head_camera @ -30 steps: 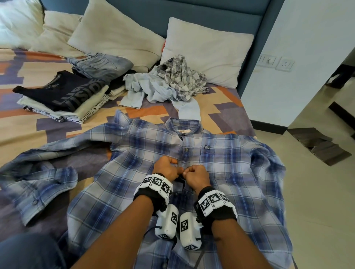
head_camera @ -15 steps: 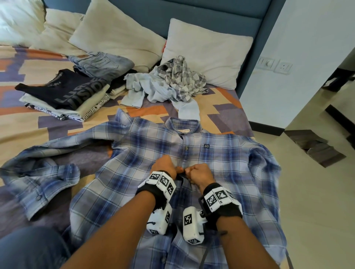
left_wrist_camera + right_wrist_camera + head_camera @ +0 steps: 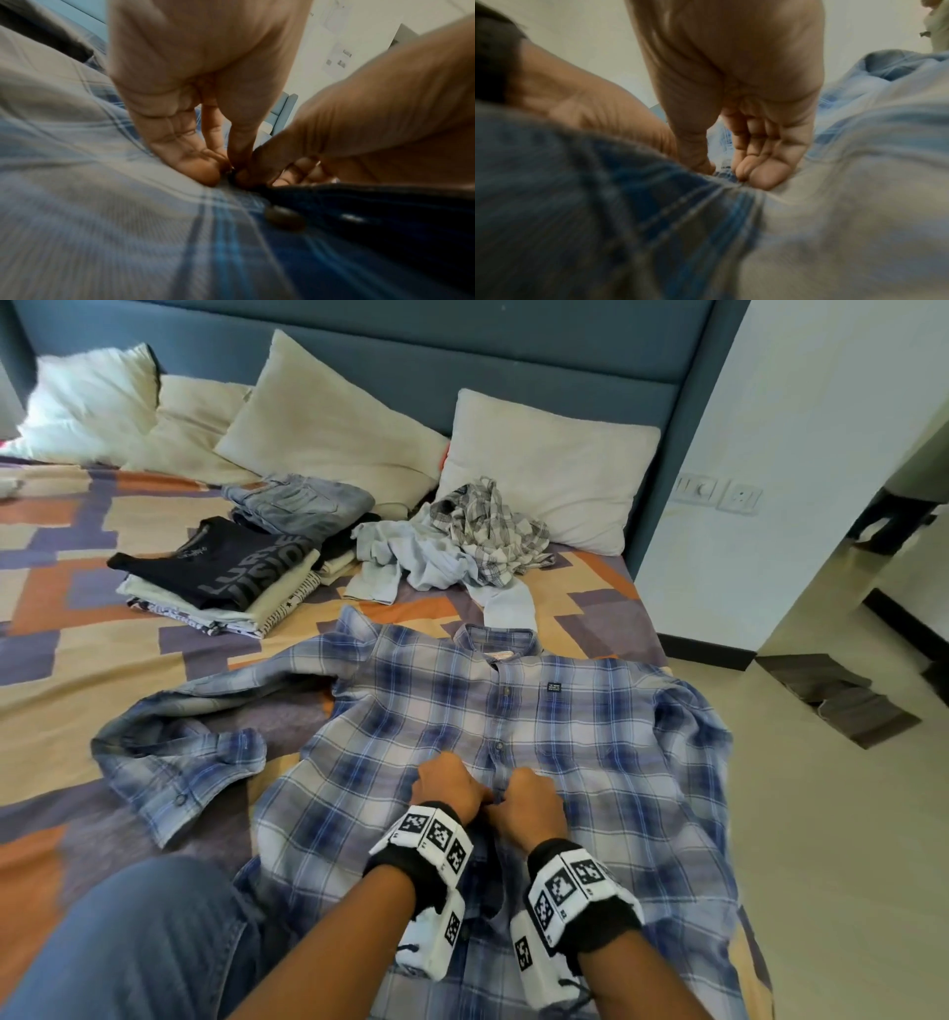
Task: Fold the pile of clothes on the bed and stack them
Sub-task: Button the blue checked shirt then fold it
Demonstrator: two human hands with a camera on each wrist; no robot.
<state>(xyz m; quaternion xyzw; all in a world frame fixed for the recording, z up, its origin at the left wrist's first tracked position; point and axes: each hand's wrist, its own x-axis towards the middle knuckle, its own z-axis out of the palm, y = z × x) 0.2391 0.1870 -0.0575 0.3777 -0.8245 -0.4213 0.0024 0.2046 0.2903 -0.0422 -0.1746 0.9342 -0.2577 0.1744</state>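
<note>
The bed (image 3: 61, 660) carries everything. Toward its head edge, a folded stack (image 3: 215, 577) lies left of a loose pile (image 3: 452, 541) of unfolded clothes. Along the near edge, reaching the right edge, a plaid shirt (image 3: 590, 752) lies spread face up, its left sleeve (image 3: 185, 757) crumpled toward the bed's middle.

Both hands meet at the shirt's front placket. The left hand (image 3: 449, 785) has its fingers curled, thumb and fingertips pinching the fabric edge; the right hand (image 3: 529, 806) pinches the opposite edge the same way. One button (image 3: 284, 220) below them sits undone.

The step looks like buttoning before folding. Next calls for pushing the button through its hole, then straightening the sleeves.
</note>
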